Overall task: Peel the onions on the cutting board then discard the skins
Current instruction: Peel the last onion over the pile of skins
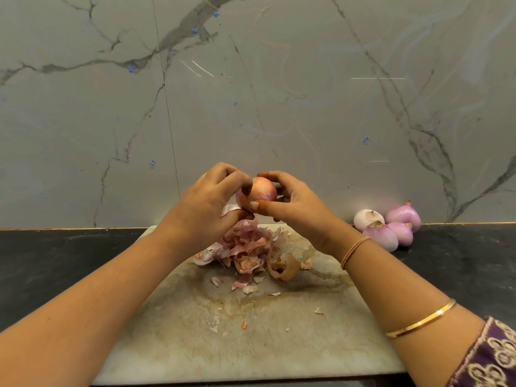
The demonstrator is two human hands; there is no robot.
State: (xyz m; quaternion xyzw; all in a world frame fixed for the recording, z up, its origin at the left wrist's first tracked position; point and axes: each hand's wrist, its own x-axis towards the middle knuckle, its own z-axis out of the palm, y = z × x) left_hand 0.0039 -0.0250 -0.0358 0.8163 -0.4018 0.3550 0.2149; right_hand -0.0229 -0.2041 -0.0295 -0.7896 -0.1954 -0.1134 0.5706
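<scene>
Holding entry: one onion (261, 191), raised above the far end of the cutting board (279, 336), gripped by left hand (206, 205) and right hand (296, 210), fingers of both curled round it, thumbs at its near side. Onion skins (245, 250): heaped on the board beneath. Peeled onions (388, 226): four, clustered on the black counter (460, 261), right of the board.
</scene>
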